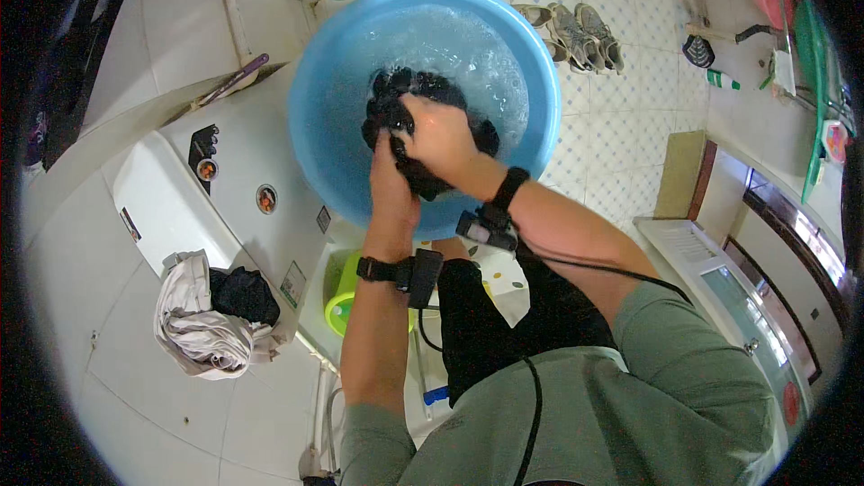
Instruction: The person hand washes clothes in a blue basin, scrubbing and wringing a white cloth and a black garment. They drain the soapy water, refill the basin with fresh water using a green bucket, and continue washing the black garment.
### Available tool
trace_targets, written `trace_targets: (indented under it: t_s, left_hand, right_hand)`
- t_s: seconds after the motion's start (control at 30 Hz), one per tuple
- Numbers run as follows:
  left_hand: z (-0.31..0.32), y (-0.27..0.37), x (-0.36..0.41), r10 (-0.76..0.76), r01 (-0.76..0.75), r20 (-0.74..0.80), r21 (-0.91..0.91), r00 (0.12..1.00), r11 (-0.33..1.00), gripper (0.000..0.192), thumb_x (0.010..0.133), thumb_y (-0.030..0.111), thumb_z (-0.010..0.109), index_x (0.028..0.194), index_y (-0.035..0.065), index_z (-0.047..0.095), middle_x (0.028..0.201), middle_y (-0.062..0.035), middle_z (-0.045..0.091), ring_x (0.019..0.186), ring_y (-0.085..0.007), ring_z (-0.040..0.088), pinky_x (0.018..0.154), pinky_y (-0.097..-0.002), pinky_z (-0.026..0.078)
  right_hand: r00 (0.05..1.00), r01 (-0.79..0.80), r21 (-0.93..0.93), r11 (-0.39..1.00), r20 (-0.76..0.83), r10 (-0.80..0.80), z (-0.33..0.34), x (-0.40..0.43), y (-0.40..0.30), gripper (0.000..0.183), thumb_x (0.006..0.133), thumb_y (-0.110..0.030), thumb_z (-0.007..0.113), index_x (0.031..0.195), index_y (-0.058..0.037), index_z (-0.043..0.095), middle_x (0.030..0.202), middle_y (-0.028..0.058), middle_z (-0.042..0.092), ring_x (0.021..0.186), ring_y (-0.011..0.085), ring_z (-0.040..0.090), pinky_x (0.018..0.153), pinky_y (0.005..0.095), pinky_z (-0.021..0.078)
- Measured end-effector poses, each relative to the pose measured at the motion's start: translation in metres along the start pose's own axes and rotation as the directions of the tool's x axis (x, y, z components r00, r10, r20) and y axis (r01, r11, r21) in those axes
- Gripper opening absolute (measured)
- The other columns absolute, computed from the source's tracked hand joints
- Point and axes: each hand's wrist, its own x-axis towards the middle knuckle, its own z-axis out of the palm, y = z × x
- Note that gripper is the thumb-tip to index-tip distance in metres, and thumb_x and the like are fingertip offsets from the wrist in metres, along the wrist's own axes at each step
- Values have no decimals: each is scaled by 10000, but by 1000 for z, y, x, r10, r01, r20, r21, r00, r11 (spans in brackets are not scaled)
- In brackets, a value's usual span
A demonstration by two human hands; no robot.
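A blue plastic basin [317, 169] holds soapy water [432, 30] with a little foam. In it lies a wet, bunched black cloth or garment [432, 88]. My right hand [440, 129] grips the cloth from above, its fingers closed into a fist. Just to the left, my left hand [391, 182] holds the same bundle from the near side, its fingers partly hidden by the dark fabric. Both hands are close together near the middle of the basin. Each wrist wears a strap with a small black device.
Left of the basin is a white washing machine [250, 128] with light and black clothes [209, 324] piled on it. A lime-green bucket [337, 314] stands below my left forearm. Several shoes [580, 37] rest on the tiled floor. A black cable [607, 270] runs along my right arm.
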Motion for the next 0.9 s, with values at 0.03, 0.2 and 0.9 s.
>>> trace_targets:
  t_s: [0.03,0.2,0.9]
  left_hand:
    - [-5,-6,5,57,-58,14,53,998,997,513,942,397,457,1278,9,452,1213,-115,543,1073,-245,549,911,-346,436]
    - [-2,-21,-17,274,-263,82,629,958,731,620,942,410,459,1375,-12,322,1320,-146,452,1152,-243,483,964,-361,392]
    - [-12,-31,5,28,-3,99,-249,995,968,416,966,394,398,1241,92,479,1217,-60,552,1097,-227,534,956,-394,428]
  right_hand:
    - [999,-5,-36,999,51,7,3,6,8,370,735,-211,656,1027,-12,549,895,191,616,808,369,615,704,444,499]
    - [969,-245,-221,944,-41,242,10,45,46,300,799,-214,587,1024,-26,525,956,207,605,924,377,588,774,463,479]
    - [986,-62,190,980,-141,90,24,-2,1,190,811,-199,595,841,-18,545,843,219,591,747,424,568,632,465,464]
